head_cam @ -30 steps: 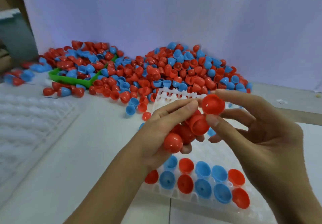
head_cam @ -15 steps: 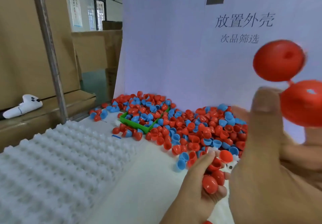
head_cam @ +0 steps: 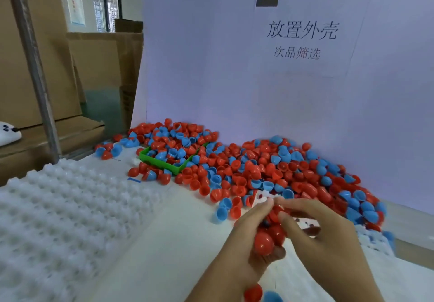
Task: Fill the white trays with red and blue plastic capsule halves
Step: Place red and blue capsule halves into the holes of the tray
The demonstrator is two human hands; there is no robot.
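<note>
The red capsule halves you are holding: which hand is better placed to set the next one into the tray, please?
Probably the right hand: its fingertips pinch at the red capsule halves the left hand cradles.

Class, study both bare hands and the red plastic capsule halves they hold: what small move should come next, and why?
Probably the right hand should pick one red plastic capsule half from the left hand, which cups several, then seat it in the white plastic tray underneath.

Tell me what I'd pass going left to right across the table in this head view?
White bumpy tray → green bin → pile of red and blue halves → hands, the left hand holding red halves, then the right hand.
</note>
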